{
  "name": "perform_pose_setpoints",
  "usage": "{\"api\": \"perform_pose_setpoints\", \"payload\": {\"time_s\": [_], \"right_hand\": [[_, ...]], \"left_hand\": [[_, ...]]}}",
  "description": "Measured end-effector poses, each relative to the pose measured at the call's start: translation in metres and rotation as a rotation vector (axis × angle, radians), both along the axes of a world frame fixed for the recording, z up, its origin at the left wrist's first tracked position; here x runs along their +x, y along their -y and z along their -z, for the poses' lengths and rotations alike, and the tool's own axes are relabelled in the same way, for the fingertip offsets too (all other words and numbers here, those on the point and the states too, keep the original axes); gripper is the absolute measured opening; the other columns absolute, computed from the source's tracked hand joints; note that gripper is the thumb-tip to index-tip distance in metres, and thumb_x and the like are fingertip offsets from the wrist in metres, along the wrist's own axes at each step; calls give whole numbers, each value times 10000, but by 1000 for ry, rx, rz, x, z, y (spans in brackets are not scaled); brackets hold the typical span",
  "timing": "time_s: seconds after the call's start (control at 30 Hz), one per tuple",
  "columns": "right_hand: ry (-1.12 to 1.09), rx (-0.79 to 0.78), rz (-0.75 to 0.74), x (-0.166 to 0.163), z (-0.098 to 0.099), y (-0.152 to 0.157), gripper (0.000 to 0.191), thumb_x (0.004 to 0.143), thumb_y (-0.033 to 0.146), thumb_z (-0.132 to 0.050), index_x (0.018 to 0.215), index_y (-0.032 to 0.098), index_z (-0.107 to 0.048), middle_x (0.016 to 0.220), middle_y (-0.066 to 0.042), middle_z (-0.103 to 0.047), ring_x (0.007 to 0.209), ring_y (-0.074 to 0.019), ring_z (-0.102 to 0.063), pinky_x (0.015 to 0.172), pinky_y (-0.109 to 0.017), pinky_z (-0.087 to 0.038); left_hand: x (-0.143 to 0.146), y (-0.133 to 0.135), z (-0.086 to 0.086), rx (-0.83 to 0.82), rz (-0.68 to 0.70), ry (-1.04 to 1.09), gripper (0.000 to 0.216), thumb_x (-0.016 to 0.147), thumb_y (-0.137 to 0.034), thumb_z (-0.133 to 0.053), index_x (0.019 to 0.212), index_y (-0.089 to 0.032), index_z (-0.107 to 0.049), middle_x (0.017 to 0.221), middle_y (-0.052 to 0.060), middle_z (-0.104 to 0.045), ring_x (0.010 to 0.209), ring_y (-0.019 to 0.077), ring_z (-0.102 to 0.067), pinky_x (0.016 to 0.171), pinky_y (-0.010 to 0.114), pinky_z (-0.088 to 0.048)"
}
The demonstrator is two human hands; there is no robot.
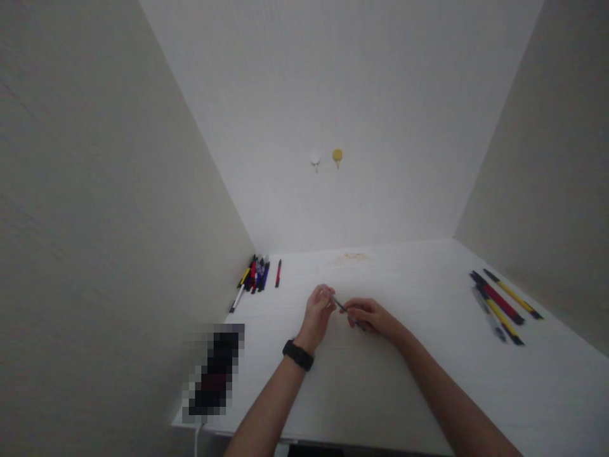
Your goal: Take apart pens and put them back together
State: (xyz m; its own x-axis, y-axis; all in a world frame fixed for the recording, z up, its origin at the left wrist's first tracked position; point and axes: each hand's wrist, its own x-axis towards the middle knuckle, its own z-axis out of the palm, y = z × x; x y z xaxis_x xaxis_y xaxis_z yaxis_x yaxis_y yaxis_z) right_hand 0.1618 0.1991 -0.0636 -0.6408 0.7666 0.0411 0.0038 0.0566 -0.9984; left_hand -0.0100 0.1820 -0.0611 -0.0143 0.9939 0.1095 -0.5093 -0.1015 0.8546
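Note:
A slim dark pen (339, 304) slants between my two hands above the middle of the white table. My left hand (320, 312), with a black band on its wrist, is closed on the upper left end. On the lower right part, the fingers of my right hand (368, 315) pinch the pen, and its dark end shows below them. The fingers cover parts of it, so I cannot tell whether it is whole or in pieces.
Several mixed pens (254, 274) lie heaped by the left wall, with a red pen (278, 273) beside them. More pens, including a yellow pen (514, 294), lie at right. A pixelated dark object (216, 371) sits front left. Two hooks (337, 155) hang on the back wall.

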Motion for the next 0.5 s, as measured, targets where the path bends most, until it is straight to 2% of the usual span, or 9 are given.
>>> {"api": "perform_pose_setpoints", "payload": {"time_s": [0.2,0.33,0.5], "right_hand": [[-35,-34,-1,0,1,-1,277,788,403,-634,902,156,-581,712,13,-636,355,-11,-317,340,-181,-191],[-48,-30,-7,-1,5,-2,285,770,394,-670,834,179,-495,726,5,-663,358,-14,-317,342,-175,-198],[-16,-12,-7,-1,2,-1,317,778,422,-656,940,170,-550,701,15,-638,376,-23,-324,359,-183,-206]], "left_hand": [[0,3,-3,-2,52,63,272,733,-356,-735,891,-165,-621,878,16,-559,692,85,-488,667,233,-418],[0,2,0,-42,53,85,364,667,-302,-793,968,-162,-643,932,35,-593,734,96,-533,703,240,-427],[0,2,0,-27,59,53,351,698,-361,-774,941,-149,-636,770,-1,-554,667,89,-511,672,240,-419]]}}
